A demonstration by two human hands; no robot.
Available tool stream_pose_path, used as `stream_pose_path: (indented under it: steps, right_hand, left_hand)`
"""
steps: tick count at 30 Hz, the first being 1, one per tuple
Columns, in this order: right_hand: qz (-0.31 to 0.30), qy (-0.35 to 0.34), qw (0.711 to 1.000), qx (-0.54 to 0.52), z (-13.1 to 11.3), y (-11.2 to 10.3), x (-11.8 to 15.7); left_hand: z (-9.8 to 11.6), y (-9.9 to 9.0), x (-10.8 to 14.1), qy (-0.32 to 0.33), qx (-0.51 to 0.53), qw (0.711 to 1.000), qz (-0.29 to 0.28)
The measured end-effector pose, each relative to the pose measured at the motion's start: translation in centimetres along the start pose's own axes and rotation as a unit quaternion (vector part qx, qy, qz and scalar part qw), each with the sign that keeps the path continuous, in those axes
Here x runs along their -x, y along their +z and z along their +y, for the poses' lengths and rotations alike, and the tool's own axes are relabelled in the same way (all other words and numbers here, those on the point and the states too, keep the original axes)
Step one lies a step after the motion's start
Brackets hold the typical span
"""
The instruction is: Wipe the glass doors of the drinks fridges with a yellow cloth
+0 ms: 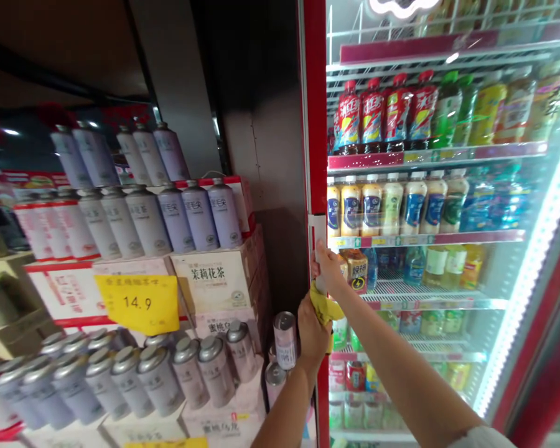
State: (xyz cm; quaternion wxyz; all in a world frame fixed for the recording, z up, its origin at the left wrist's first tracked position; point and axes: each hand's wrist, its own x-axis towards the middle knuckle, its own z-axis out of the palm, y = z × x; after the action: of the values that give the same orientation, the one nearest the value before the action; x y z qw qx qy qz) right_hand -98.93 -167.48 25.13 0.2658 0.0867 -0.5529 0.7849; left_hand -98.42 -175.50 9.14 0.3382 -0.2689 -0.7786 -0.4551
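Note:
A tall fridge with a red frame (316, 124) and a glass front stands at centre right. A pale vertical handle (318, 227) sits on the frame. My right hand (329, 267) has its fingers wrapped round this handle. Just below and to the left, my left hand (313, 326) holds a yellow cloth (325, 307) against the handle's lower end. Part of the cloth hangs between the two hands. Rows of bottles (392, 202) stand on the shelves behind the glass, right of my hands.
Stacked cartons (217, 277) with aluminium cans (224, 211) stand on the left, bearing a yellow price sign (140, 303). More cans (285, 339) stand close beside my left forearm. A dark panel (275, 168) rises between cartons and fridge.

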Motion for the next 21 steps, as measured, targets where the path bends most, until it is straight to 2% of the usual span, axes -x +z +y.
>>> stream_pose_path:
  steps: [6, 9, 21]
  right_hand:
    - [0.035, -0.025, 0.999, 0.011, 0.3, 0.3, 0.1]
    - [0.036, -0.030, 0.999, 0.016, 0.4, 0.3, 0.0]
    - [0.049, -0.038, 0.998, 0.018, 0.5, 0.5, 0.2]
  left_hand:
    - [0.5, 1.3, -0.1, -0.058, -0.076, 0.995, 0.017]
    - [0.6, 1.5, -0.1, -0.064, -0.082, 0.994, 0.014]
    - [1.9, 0.3, -0.3, -0.063, -0.105, 0.992, -0.015]
